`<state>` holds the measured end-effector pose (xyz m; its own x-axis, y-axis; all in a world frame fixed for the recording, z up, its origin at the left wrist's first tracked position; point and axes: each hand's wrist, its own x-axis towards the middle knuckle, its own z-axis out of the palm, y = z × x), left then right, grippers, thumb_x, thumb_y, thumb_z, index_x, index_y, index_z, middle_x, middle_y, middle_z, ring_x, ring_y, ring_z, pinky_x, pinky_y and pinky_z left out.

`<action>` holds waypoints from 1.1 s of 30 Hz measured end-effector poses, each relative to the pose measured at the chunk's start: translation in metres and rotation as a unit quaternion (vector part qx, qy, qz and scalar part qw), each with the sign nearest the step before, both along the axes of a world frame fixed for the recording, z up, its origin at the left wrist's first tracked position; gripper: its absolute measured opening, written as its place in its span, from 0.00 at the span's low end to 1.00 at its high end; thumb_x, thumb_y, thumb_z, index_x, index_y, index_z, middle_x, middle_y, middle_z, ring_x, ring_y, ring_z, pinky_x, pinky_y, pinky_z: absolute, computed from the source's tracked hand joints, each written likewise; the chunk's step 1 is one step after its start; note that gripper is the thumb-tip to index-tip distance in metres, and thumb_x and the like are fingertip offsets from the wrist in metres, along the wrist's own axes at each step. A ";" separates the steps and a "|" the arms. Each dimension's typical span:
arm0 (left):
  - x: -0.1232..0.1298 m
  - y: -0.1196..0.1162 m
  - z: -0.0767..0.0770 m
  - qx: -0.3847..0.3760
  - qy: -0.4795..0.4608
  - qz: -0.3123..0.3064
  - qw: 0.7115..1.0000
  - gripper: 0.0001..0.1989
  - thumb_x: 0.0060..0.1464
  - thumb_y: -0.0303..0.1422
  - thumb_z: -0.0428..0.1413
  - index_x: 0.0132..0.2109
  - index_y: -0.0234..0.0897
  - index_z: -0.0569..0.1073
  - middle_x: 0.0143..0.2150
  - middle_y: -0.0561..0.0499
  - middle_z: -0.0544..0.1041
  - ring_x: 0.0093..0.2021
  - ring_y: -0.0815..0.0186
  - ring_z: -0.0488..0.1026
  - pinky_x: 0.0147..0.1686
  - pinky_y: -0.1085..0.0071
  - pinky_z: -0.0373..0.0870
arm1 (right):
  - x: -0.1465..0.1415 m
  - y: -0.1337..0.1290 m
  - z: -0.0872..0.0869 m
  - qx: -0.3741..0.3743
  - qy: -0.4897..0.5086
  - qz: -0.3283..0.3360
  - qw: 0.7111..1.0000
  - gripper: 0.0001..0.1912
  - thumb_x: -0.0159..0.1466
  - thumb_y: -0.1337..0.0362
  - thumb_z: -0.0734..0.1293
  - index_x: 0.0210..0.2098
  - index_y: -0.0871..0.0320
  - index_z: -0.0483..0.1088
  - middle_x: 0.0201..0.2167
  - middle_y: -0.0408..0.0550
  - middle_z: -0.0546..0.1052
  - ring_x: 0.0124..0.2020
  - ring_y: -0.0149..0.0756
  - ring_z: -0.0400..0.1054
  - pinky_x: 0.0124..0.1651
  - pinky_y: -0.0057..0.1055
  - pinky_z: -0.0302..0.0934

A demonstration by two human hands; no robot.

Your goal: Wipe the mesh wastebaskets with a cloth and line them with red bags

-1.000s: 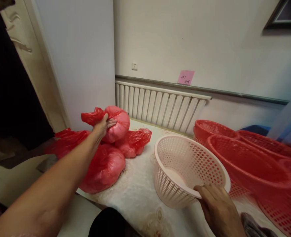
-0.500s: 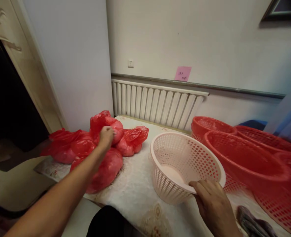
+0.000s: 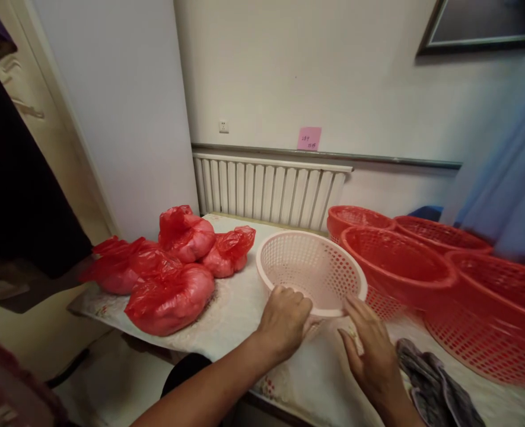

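Note:
A pale pink plastic basket (image 3: 311, 261) with nothing visible in it sits on the cloth-covered table. My left hand (image 3: 284, 323) is closed at the near side of its rim; what its fingers hold, if anything, is hidden. At the rim's near right, my right hand (image 3: 371, 344) has its thumb and fingers apart, fingertips by the rim. Several knotted red plastic bags (image 3: 173, 296) with rounded contents lie to the left.
Several red baskets (image 3: 400, 255) stand on the right. Grey gloves or cloth (image 3: 435, 385) lie near my right hand. Behind the table (image 3: 235, 308) is a white radiator (image 3: 266, 187). A dark garment (image 3: 17, 166) hangs at the left.
My left hand has moved right, from above the red bags to the pink basket's near rim. My right hand has loosened its grip on the rim. The view has shifted right.

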<state>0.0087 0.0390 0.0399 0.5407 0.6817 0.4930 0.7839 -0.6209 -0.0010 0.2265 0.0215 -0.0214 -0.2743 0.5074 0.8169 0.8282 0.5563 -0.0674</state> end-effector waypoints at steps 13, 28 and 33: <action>0.008 0.005 -0.002 0.044 -0.007 0.065 0.997 0.06 0.57 0.27 0.52 0.32 0.37 0.70 0.33 0.48 0.76 0.38 0.56 0.70 0.38 0.61 0.58 | 0.187 -0.026 -0.162 -0.150 0.024 -0.314 0.937 0.32 0.61 0.54 0.60 0.60 0.64 0.58 0.61 0.62 0.63 0.60 0.52 0.59 0.60 0.49 0.57; -0.001 -0.010 -0.010 0.074 -0.025 0.099 0.992 0.10 0.58 0.26 0.50 0.29 0.37 0.70 0.28 0.50 0.73 0.34 0.58 0.69 0.36 0.64 0.57 | 0.179 -0.023 -0.146 -0.252 0.234 -0.302 0.889 0.23 0.52 0.71 0.58 0.46 0.63 0.73 0.41 0.58 0.74 0.47 0.49 0.67 0.54 0.41 0.59; -0.002 -0.038 -0.004 0.045 -0.077 0.125 0.988 0.09 0.59 0.28 0.50 0.30 0.38 0.70 0.28 0.50 0.73 0.34 0.58 0.70 0.37 0.65 0.57 | 0.166 -0.036 -0.144 -0.254 0.328 -0.232 0.880 0.21 0.48 0.66 0.60 0.39 0.57 0.76 0.38 0.48 0.79 0.43 0.44 0.72 0.51 0.37 0.64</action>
<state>0.0063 0.0005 0.0363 0.2748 0.7344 0.6206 0.9080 -0.4106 0.0838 0.3925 -0.0150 -0.1654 0.5044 0.7863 0.3568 0.6482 -0.0717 -0.7581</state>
